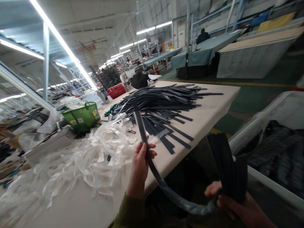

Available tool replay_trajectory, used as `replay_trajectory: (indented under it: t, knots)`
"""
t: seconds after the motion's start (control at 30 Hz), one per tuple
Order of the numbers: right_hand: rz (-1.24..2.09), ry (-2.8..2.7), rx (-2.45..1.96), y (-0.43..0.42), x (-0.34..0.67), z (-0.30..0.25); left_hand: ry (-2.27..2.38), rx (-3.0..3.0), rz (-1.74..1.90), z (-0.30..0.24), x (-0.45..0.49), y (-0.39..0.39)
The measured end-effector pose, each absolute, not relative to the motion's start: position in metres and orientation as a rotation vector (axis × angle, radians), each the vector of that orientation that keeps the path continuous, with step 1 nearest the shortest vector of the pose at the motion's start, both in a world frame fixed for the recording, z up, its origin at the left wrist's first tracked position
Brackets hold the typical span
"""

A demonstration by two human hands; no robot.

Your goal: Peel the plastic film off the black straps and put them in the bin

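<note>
My left hand (140, 164) is closed round a long dark strap (142, 126) at the table's front edge. The strap curves down off the table and across to my right hand (228, 202). That hand is closed on the strap's other end together with a thick bundle of dark straps (228, 164) standing up from it. A big pile of the same dark straps (163, 101) lies on the table beyond my left hand. A heap of clear plastic wrappers (90, 158) lies just left of that hand.
A green basket (82, 117) and a red basket (116, 91) stand along the table's left side. A white bin (280, 110) holding dark material is at the right. Farther off are long tables and a person (202, 35) at one.
</note>
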State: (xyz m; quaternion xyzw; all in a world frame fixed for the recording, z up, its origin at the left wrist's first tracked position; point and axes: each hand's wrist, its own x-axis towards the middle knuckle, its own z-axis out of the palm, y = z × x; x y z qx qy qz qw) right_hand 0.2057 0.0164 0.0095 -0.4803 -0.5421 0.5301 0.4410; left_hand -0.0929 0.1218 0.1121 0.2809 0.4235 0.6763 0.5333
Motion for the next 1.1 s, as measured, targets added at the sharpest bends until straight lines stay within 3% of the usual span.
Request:
replay_trajectory:
  t: [0.2,0.4,0.67,0.9,1.1]
  knots:
    - [1.420,-1.013,-0.983,0.053,0.200,0.064,1.027,0.826,1.087,0.059,-0.044,0.047]
    - [1.438,-0.928,-0.913,0.079,0.187,0.079,0.981,0.943,0.857,0.036,-0.036,0.028]
    - [1.419,-1.008,-0.853,0.086,0.192,0.085,1.037,1.214,0.667,0.037,-0.035,0.030]
    - [1.276,-1.160,-1.082,0.066,0.179,0.102,0.909,1.464,0.836,0.074,-0.002,0.047]
    - [1.220,-1.253,-1.141,0.048,0.192,0.102,1.037,1.653,0.798,0.063,0.025,0.043]
